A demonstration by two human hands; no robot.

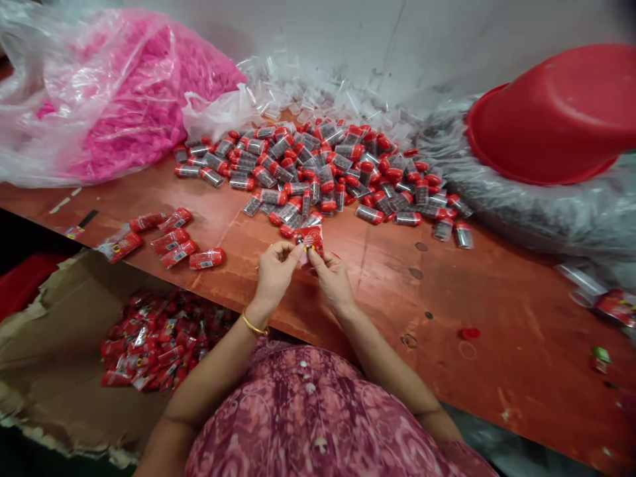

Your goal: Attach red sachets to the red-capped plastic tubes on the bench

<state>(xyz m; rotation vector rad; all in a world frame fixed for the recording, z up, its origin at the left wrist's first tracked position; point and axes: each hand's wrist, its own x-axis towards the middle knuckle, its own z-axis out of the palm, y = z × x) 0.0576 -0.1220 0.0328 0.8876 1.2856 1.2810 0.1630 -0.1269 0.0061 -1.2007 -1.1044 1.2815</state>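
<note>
Both of my hands meet over the front part of the table, in the middle of the head view. My left hand (275, 273) pinches the left lower edge of a small red printed wrapper (313, 235). From the other side my right hand (334, 281) pinches the same wrapper, thumb close to the left thumb. Whether anything is inside the wrapper cannot be made out. Just beyond it lies a heap of clear containers with red caps (328, 156) and dark contents. To the left, several containers in red printed wrappers (175, 246) rest near the table edge.
A cardboard box (54, 358) below the table's left edge holds many red wrapped containers (154, 338). A plastic bag of pink pieces (144, 86) stands back left. Clear empty tubes (308, 93) lie along the wall. An upturned red tub (556, 112) rests on a bulging bag (517, 212) at right.
</note>
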